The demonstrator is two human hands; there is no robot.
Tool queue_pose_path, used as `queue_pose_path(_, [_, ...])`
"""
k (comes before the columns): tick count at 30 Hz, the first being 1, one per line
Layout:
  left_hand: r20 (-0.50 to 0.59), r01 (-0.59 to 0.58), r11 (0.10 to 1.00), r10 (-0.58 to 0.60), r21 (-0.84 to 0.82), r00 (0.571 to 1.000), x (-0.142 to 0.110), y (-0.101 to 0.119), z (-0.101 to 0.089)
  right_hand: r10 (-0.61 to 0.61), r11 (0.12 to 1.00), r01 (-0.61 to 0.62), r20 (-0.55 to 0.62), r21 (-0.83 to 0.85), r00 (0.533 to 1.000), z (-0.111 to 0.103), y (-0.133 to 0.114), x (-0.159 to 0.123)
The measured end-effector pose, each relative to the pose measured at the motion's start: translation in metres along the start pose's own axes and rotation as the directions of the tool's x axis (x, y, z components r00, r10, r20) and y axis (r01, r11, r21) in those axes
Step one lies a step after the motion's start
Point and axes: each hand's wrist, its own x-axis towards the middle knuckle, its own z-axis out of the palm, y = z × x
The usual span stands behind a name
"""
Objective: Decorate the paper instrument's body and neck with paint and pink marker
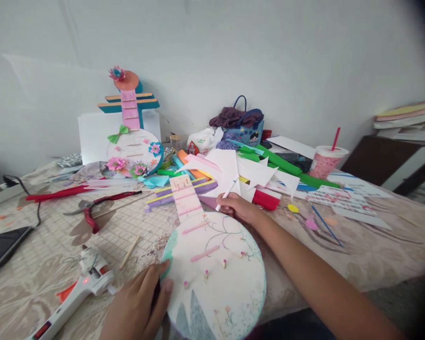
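A round white craft board [216,278] with pink strips, small pegs and drawn flowers lies at the table's near edge, a pink neck piece [184,198] rising from its top. My left hand [141,302] rests on the board's left rim, fingers curled against the edge. My right hand [238,208] sits at the board's upper right, closed around a thin white pen [227,192] whose tip points down toward the board.
A white glue gun [74,295] lies left of my hand, red pliers [92,210] and a wooden stick [129,251] beyond it. A finished flowered craft [132,137] stands at the back. Coloured paper rolls [269,163], a pink cup [326,160] and a phone [2,248] crowd the table.
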Motion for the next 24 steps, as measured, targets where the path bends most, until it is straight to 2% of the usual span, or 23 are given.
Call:
queue_pose_path(4, [0.015, 0.015, 1.000, -0.015, -0.022, 1.000, -0.0003, 0.0008, -0.0010, -0.027, 1.000, 0.027, 0.016, 0.014, 1.000, 0.0004, 0.0002, 0.0013])
queue_pose_path(7, [0.007, 0.016, 1.000, -0.016, -0.027, 1.000, 0.0004, 0.0014, -0.0015, -0.026, 0.998, 0.028, 0.041, -0.049, 0.999, -0.0006, 0.0011, 0.0031])
queue_pose_path(10, [0.000, 0.011, 1.000, -0.011, -0.020, 1.000, 0.0016, 0.0018, -0.0012, 0.027, 0.991, -0.021, 0.040, -0.130, 0.999, -0.0017, 0.0022, 0.0050])
queue_pose_path(14, [-0.015, -0.011, 1.000, 0.011, -0.002, 1.000, 0.0031, 0.0024, -0.0010, 0.105, 0.985, -0.101, 0.021, -0.138, 0.994, -0.0012, 0.0020, 0.0052])
queue_pose_path(20, [-0.059, -0.038, 0.999, 0.039, 0.029, 0.997, 0.0040, 0.0039, -0.0024, 0.144, 0.980, -0.147, -0.034, -0.133, 0.989, 0.0029, -0.0033, 0.0047])
queue_pose_path(24, [-0.051, -0.039, 0.999, 0.041, 0.037, 0.998, 0.0038, 0.0035, -0.0022, 0.158, 0.980, -0.162, -0.046, -0.116, 0.986, 0.0038, -0.0062, 0.0051])
